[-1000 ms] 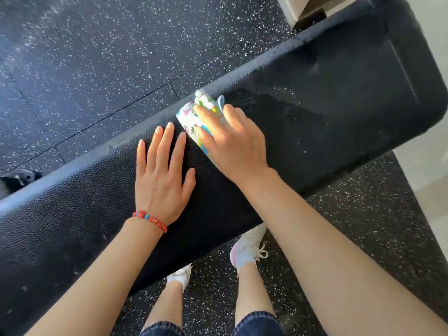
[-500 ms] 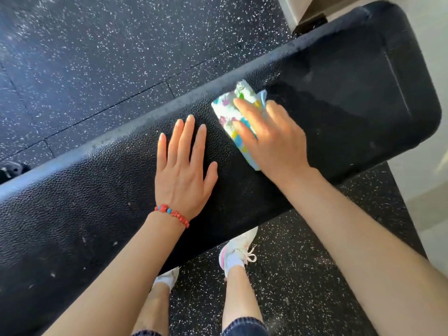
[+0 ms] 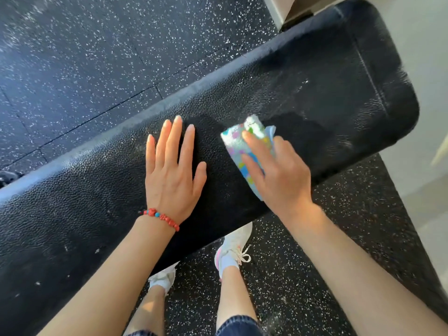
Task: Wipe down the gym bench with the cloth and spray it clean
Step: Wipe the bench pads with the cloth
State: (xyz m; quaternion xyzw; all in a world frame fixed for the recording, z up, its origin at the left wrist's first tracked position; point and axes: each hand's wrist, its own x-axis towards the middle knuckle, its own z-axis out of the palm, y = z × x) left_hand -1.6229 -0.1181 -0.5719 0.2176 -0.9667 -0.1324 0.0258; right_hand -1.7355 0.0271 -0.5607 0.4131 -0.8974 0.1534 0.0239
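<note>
A black padded gym bench (image 3: 327, 76) runs diagonally from lower left to upper right. A folded cloth (image 3: 238, 139) with a multicoloured pattern lies on the pad's middle, pressed down under my right hand (image 3: 278, 173), whose fingers spread over it. My left hand (image 3: 173, 170) rests flat on the pad just left of the cloth, fingers apart, a red bead bracelet on its wrist. The pad to the right of the cloth shows wet streaks and droplets. No spray bottle is in view.
Black rubber flooring (image 3: 84, 57) with white speckles surrounds the bench. My feet in white sneakers (image 3: 234, 246) stand close under the bench's near edge. A pale floor (image 3: 426, 202) lies at the right, and a beige box edge (image 3: 291, 8) at the top.
My right hand has slid the cloth along the pad toward the bench's right end, then slightly back toward the near edge. My left hand has shifted right along the pad, staying flat.
</note>
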